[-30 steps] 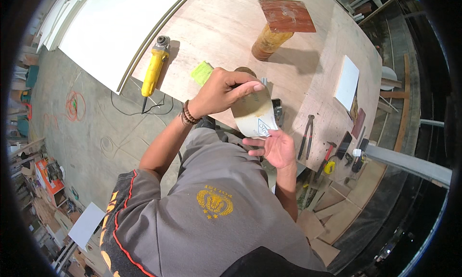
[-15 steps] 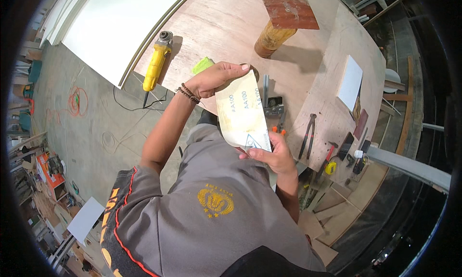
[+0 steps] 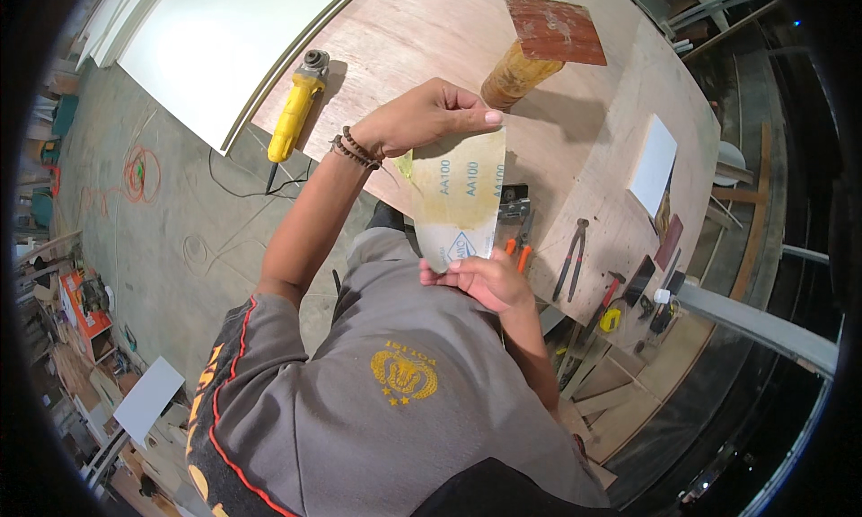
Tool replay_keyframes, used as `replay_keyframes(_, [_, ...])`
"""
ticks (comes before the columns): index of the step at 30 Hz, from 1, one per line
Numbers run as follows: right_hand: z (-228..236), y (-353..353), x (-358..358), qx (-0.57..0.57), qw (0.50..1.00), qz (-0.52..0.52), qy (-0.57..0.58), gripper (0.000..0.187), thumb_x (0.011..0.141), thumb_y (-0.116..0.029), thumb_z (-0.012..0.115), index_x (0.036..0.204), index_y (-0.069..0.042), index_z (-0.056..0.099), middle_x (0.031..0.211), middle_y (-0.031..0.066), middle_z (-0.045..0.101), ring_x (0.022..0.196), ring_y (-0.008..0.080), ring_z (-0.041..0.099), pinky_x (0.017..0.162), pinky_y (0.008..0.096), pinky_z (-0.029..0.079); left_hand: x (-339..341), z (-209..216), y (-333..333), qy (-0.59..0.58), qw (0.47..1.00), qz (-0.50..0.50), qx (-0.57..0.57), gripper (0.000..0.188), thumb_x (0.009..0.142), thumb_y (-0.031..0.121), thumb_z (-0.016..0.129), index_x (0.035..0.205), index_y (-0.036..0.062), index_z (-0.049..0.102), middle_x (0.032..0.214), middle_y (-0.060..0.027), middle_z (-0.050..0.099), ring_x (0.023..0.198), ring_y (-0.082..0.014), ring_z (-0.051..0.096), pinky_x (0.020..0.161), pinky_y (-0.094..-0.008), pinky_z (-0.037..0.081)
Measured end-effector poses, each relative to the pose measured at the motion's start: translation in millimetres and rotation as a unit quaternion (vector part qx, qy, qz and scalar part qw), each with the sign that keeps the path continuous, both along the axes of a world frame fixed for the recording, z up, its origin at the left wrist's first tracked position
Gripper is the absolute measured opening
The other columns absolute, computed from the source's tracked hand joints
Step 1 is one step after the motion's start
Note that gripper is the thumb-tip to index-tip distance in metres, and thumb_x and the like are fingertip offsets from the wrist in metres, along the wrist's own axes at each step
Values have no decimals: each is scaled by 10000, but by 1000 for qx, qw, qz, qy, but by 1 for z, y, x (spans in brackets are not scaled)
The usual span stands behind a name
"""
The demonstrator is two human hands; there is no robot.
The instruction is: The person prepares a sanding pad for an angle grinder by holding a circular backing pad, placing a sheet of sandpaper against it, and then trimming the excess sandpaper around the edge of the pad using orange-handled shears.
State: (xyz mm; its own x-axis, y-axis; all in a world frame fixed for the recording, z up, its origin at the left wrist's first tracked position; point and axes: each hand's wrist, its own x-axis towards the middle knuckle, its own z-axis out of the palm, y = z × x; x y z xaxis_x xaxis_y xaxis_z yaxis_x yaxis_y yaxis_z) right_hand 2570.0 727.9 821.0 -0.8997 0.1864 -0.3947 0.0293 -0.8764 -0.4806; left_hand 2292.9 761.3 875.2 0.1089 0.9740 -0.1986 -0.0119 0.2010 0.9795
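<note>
Cream, four-sided, blue-printed paper sheet (image 3: pixel 460 210) in both grips: left hand (image 3: pixel 429 120) at far edge, right hand (image 3: pixel 496 284) at near edge.

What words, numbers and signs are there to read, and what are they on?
I'll leave out exact wording, but print shows here:
Cream rectangular paper sheet between left hand and right hand: readable blue letters and numbers, plus a blue angular sign.
Grey cloth shirt: round yellow emblem, lettering above, stars below.
Dark left sleeve panel: large orange-yellow letters, partly hidden.
Yellow cylindrical power tool: any print is too small.
</note>
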Motion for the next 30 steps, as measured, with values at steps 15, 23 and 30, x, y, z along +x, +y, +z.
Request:
replay_keyframes(15, [19, -18, -9, 378, 899, -56, -213, 374, 867, -94, 857, 1175, 33, 687, 977, 63, 749, 761, 107, 680, 664, 254, 557, 11, -90, 23, -208, 971, -6, -121, 301, 1027, 317, 720, 1021, 18, 750, 938, -19, 769, 789, -58, 704, 688, -223, 574])
replay_keyframes(23, [-10, -3, 18, 170, 934, -246, -194, 332, 971, -113, 742, 1264, 18, 658, 1136, 100, 738, 948, 185, 744, 790, 368, 658, 7, -106, 2, -280, 938, 159, -131, 318, 1026, 347, 718, 1008, 29, 736, 926, -21, 761, 723, -81, 685, 650, -238, 561])
replay_keyframes(30, [-37, 22, 27, 265, 838, -356, -319, 392, 1110, -327, 526, 1286, 19, 582, 1178, 118, 662, 931, 231, 729, 641, 381, 688, 64, -96, -26, -92, 952, 279, -91, 340, 1043, 382, 684, 1057, 45, 724, 868, 19, 675, 736, -58, 598, 636, -240, 497])
